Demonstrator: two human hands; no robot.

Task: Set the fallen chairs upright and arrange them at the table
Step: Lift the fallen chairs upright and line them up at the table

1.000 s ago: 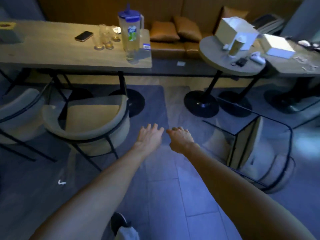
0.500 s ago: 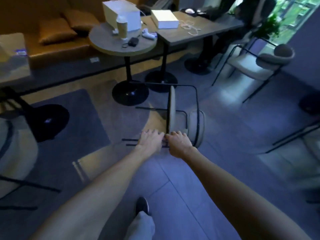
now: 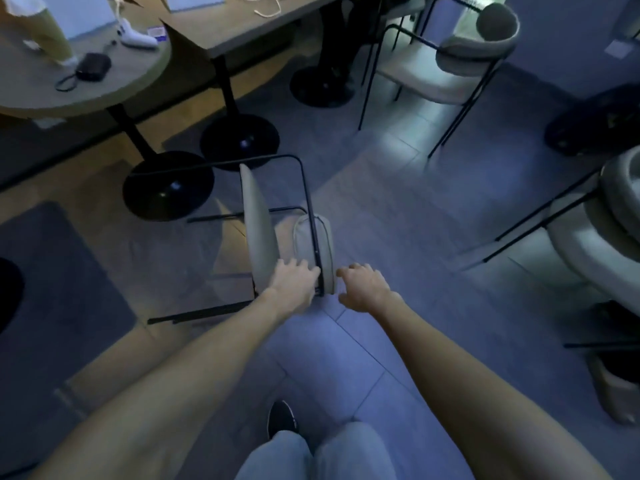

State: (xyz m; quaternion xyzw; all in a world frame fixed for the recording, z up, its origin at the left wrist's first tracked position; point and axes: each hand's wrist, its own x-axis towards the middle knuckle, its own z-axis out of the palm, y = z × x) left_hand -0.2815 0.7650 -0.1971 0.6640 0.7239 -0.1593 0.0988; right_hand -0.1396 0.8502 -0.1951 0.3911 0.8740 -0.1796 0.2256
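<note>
Fallen chair (image 3: 263, 223) lies sideways; left hand (image 3: 294, 282) grips its frame, right hand (image 3: 363, 287) hovers open; best grab the backrest (image 3: 313, 251), then pivot upward.

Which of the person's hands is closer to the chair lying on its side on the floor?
Left. The left hand rests on the fallen chair at its seat edge; the right hand hovers open just beside the backrest, apparently not touching.

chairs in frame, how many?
3, maybe more. One fallen chair lies on its side at the hands, near the round table's base. One upright chair stands top right. Another chair is cut off at the right edge; others may be out of frame.
</note>
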